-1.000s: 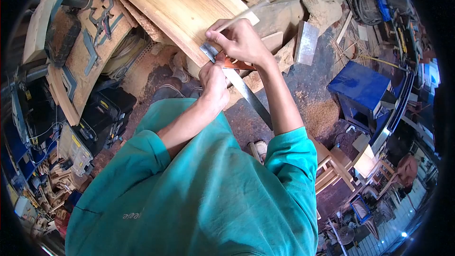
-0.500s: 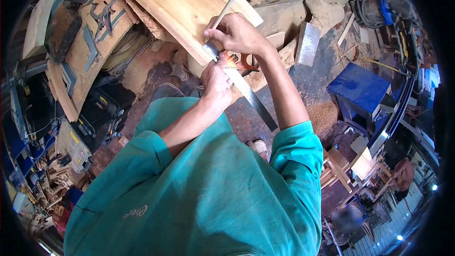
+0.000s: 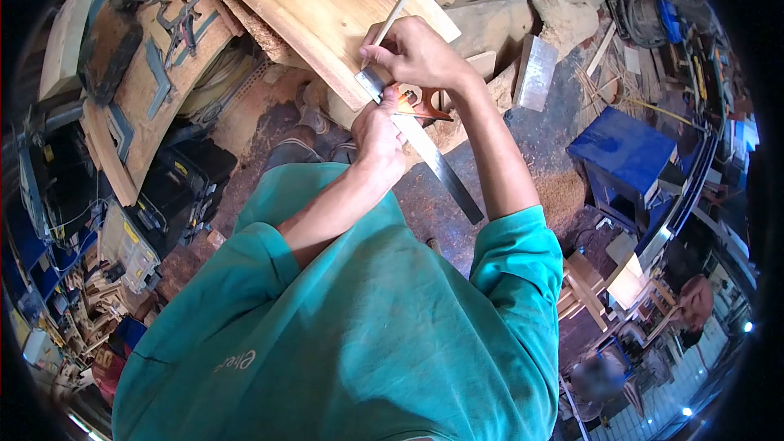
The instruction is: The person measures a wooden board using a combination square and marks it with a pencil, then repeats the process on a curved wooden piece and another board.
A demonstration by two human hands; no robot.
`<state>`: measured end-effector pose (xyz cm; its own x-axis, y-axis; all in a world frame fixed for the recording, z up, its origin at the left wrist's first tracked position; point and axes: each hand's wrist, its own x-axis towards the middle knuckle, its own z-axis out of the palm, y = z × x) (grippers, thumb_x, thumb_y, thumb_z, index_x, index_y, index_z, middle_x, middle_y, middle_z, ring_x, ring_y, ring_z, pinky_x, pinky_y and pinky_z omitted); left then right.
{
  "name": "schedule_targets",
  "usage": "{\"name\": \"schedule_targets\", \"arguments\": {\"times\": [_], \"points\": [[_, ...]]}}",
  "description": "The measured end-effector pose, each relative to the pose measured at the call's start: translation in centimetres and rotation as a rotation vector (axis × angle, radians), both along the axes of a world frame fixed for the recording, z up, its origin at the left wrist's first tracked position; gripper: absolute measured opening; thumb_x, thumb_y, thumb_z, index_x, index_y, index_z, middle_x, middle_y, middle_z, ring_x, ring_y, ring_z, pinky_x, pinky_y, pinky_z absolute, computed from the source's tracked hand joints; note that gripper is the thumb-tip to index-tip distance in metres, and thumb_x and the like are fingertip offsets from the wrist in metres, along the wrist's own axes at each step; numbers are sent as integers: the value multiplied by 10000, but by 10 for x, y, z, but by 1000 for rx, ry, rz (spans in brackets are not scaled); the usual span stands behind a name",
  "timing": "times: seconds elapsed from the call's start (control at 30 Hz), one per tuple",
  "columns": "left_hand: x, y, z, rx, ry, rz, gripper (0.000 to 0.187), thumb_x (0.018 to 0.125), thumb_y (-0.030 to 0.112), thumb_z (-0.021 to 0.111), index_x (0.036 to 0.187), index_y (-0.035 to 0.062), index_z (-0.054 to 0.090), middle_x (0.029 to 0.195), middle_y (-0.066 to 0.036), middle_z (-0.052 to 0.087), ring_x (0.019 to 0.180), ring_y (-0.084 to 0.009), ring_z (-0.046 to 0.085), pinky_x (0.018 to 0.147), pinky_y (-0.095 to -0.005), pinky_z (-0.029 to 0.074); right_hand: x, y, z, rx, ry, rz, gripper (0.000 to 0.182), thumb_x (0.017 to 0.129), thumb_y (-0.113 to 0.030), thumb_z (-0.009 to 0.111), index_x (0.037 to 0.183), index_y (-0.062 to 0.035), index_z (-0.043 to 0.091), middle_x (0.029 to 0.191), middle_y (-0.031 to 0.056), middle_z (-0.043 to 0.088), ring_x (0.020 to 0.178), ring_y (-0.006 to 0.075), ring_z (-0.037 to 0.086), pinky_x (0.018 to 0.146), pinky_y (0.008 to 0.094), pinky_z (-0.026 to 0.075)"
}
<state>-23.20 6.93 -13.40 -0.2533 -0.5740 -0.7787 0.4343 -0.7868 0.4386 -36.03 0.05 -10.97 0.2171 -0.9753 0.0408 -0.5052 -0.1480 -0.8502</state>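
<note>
My left hand [image 3: 380, 135] is closed around a combination square [image 3: 441, 173] with a long steel blade and an orange head. The blade's short upper end lies on the end of a wide, pale wooden board [image 3: 302, 8], while its long end sticks out toward my body. Pinched in my right hand [image 3: 416, 53] is a thin, light-coloured pencil [image 3: 402, 2], tilted up and to the right. My right fingers rest at the board near the blade's upper end; the pencil's tip is hidden by them.
A metal-faced block [image 3: 536, 73] rests on a rough timber slab to the right. Clamps [image 3: 181, 20] lie on a wooden panel at the left. A blue cabinet [image 3: 622, 151] stands on the sawdust-strewn floor. Another person [image 3: 600, 376] is at lower right.
The view has shifted slightly, so the board and both hands appear a little lower and further right. Both hands keep their holds on the square and the pencil. A foot below has moved mostly out of sight.
</note>
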Motion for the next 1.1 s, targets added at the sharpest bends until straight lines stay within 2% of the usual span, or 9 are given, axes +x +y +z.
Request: {"name": "schedule_targets", "arguments": {"times": [0.5,0.57,0.6,0.63,0.7,0.77,0.8,0.9,1.1], "points": [[0,0,-4,16,-17,13,313,988,286,502,1189,47,522,1081,-106,601,974,-226,612,876,-433,498,-2,0,1,66,-16,-3,194,893,-190,649,903,0,688,614,60,611,543,119,514,523,296,423],[-1,0,2,28,-28,11,307,988,285,500,1186,51,524,1090,-109,603,974,-222,612,874,-431,498,-9,2,1,171,-239,-77,179,871,-177,641,869,-8,698,668,86,663,627,142,623,578,310,481],[-1,-1,7,13,-5,9,305,989,284,498,1189,54,520,1088,-109,606,972,-216,612,875,-429,498,-16,8,4,173,-357,-139,186,887,-184,653,881,-3,698,695,42,660,653,95,610,573,264,477],[-1,-1,12,-3,20,8,304,990,284,495,1191,58,516,1087,-110,609,971,-210,611,875,-427,498,-22,15,12,102,-460,-212,181,896,-173,654,930,1,693,739,42,670,661,90,606,592,234,481],[-1,1,15,-3,-2,-34,301,992,283,492,1191,58,511,1078,-110,613,962,-204,615,873,-423,500,-46,31,16,-25,-544,-314,232,938,-185,603,1029,20,662,870,116,687,731,125,620,666,277,521],[-4,1,10,-6,-27,-79,298,993,281,489,1191,59,507,1070,-111,617,952,-197,618,870,-419,502,-66,48,20,-127,-561,-444,277,958,-194,573,1102,36,628,909,153,687,732,148,624,698,310,535],[-10,5,1,-5,30,-112,287,996,278,483,1178,57,506,1057,-111,620,939,-194,621,859,-411,508,-79,56,16,-143,-573,-479,295,973,-205,552,1142,30,610,926,155,691,748,154,625,717,288,520],[-45,10,4,-9,90,-105,258,1010,266,453,1112,34,502,1008,-111,621,893,-194,626,809,-373,529,-90,77,30,-119,-451,-641,238,968,-184,559,1101,-9,652,887,101,711,763,111,633,683,242,498],[-94,-19,-3,-42,91,-44,276,1006,255,465,1145,20,504,1001,-111,612,857,-196,618,769,-364,526,-101,98,21,-109,-488,-713,241,971,-196,558,1095,-13,654,856,71,703,766,102,628,667,225,479]]}}
